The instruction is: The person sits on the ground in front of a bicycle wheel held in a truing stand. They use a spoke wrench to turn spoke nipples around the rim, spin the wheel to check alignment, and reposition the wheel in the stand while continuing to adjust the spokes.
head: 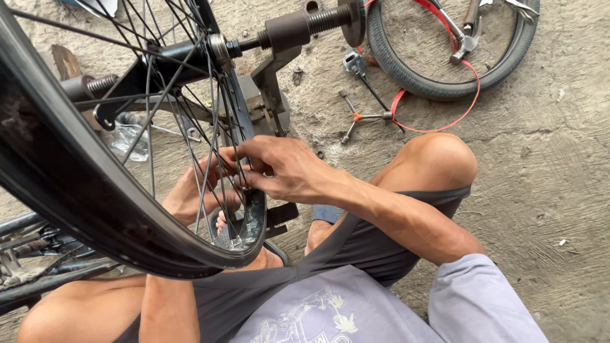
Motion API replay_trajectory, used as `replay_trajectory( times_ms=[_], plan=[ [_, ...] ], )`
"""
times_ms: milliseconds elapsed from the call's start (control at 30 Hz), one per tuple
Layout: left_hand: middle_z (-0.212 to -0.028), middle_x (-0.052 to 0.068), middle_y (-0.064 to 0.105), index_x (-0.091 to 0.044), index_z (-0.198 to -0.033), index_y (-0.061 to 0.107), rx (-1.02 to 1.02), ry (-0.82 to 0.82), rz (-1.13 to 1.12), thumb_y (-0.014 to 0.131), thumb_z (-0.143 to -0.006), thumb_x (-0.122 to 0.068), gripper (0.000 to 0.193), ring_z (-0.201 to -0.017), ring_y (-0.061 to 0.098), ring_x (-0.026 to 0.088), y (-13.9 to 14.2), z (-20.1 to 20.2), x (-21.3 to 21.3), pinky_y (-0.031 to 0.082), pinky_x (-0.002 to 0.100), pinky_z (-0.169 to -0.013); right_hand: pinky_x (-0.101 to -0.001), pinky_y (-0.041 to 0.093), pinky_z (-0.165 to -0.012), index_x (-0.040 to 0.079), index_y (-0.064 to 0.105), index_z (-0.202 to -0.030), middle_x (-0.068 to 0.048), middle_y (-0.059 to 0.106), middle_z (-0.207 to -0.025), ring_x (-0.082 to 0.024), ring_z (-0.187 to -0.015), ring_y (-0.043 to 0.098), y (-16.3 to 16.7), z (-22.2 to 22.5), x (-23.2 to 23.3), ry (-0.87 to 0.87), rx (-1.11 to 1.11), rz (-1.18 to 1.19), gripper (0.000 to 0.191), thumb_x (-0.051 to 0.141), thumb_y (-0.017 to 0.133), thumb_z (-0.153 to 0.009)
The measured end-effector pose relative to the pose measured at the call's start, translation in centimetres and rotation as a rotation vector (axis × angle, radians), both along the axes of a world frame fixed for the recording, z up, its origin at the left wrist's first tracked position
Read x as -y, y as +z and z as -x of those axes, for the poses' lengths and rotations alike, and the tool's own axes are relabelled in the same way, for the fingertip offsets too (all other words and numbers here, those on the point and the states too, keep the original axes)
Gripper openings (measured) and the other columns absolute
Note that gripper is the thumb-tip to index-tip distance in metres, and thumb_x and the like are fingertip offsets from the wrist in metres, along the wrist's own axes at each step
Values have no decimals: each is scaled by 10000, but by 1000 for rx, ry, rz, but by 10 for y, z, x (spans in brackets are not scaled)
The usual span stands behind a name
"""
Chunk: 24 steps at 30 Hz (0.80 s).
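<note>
Closest to the lens: black bicycle rim [76, 190], sweeping from the upper left corner down to a low curve near the middle, thin spokes [210, 146] fanning from its hub [190, 54]. Mounted upright in a dark metal truing stand [279, 70], threaded axle clamps at either side of the hub. Right hand [286, 170] reaching in from the right, fingers pinched together on a spoke close to the inner rim wall. Left hand [194, 194] behind the spokes on the far side of the wheel, fingers curled toward the same spot, partly hidden; grip on anything cannot be told. Grey shirt with a pale print and dark shorts low in view, bare knees out to both sides, sandalled feet [321, 222] planted below the rim.

Underneath everything: rough grey concrete floor [546, 178], stained, gritty, cracked in places, lit by flat daylight. No walls visible. Loose black tyre [406, 70] lying flat at upper right, hammer [467, 28] and other hand tools inside its ring, red cable [467, 105] looping out across it. Three-armed socket wrench [362, 117] just beside the tyre, near the stand's foot. Crumpled clear plastic bottle [130, 140] on the ground behind the spokes. Black bicycle frame tubes [38, 254] along the left edge.
</note>
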<state>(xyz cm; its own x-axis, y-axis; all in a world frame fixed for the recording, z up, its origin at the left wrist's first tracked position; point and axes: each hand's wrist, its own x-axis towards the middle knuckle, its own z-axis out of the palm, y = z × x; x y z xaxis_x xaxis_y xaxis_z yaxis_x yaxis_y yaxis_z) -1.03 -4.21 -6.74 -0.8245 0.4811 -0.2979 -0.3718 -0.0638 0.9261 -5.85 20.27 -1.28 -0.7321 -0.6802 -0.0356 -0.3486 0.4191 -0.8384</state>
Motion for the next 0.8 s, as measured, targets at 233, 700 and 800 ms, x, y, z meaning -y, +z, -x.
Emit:
replay_trajectory(
  times_ms=[233, 700, 800],
  plan=[
    [-1254, 78, 665, 29, -1203, 563, -2, 125, -18, 734, -912, 20, 338, -1078, 672, 143, -15, 1, -5, 587, 314, -904, -435, 513, -819, 122, 692, -1130, -117, 604, -999, -300, -947, 619, -6, 0, -4, 91, -161, -50, 218, 280, 688, -980],
    [-1215, 87, 699, -1, -1437, 518, -38, 59, 100, 717, -930, -250, 600, -1139, 657, 143, 35, -2, -13, 549, 335, -930, -440, 555, -798, 84, 611, -1247, -124, 676, -1002, -316, -929, 690, 0, 0, -7, -36, -200, 29, 321, 39, 629, -929],
    [-1234, 75, 702, -36, -1500, 473, -206, 6, 220, 711, -916, -267, 672, -1201, 638, 152, 42, -8, -21, 534, 361, -1015, -421, 568, -707, 80, 649, -1212, -139, 668, -972, -312, -858, 685, -6, 10, -27, -168, -328, -32, 283, 15, 596, -942]
  ],
)
